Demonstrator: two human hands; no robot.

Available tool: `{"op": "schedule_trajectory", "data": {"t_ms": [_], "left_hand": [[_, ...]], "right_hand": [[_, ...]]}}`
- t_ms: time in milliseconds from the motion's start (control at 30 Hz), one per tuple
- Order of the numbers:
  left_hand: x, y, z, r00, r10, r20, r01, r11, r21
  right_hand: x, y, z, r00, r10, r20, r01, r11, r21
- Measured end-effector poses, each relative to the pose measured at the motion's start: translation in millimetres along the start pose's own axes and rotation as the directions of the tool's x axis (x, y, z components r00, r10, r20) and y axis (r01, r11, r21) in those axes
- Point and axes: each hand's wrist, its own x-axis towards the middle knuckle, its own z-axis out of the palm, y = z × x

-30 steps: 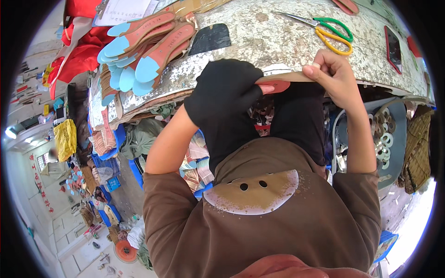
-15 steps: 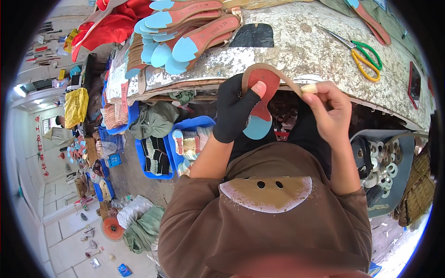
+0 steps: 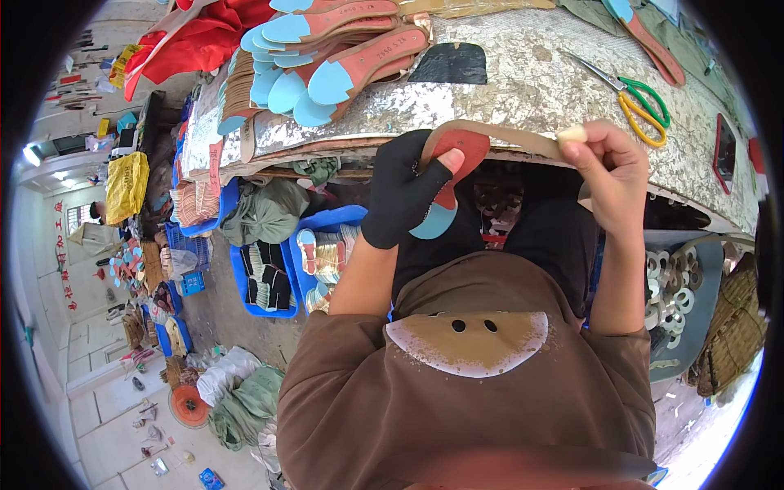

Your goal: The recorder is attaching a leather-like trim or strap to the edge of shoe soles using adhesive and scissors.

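Observation:
My left hand (image 3: 400,192), in a black fingerless glove, grips a shoe insole (image 3: 471,153), red at the heel and light blue at the front end. Its thumb presses on the red face. A thin tan strip (image 3: 514,137) runs round the heel edge and stretches off to the right. The strip's free end is pinched between thumb and fingers of my right hand (image 3: 608,171), which has a pale cover on one fingertip. Both hands are above my lap, at the near edge of the worn worktable (image 3: 531,90). The insole's underside is hidden.
Stacked red-and-blue insoles (image 3: 327,73) lie on the table's left, beside a black piece (image 3: 449,64). Scissors (image 3: 629,98) and a phone (image 3: 723,153) lie to the right. Blue crates (image 3: 265,282) stand at lower left, a grey tub (image 3: 694,327) of strip rolls at right.
My right hand has moved right and slightly up, pulling the strip into a longer, straighter stretch. My left hand has shifted slightly left with the insole tilted more.

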Motion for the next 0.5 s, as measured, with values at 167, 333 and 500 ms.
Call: {"op": "schedule_trajectory", "data": {"t_ms": [167,333,500], "left_hand": [[-1,0,13,0.993,0.017,-0.115,-0.030,0.994,-0.108],[-3,-1,24,0.982,-0.053,-0.179,-0.006,0.950,-0.314],[-3,-1,38,0.956,-0.050,-0.287,-0.053,0.938,-0.342]], "right_hand": [[-13,7,24,0.997,-0.002,0.074,0.021,0.967,-0.253],[-16,3,49,0.997,-0.047,0.054,0.060,0.960,-0.273],[-14,6,66,0.991,-0.130,0.045,0.137,0.947,-0.291]]}}
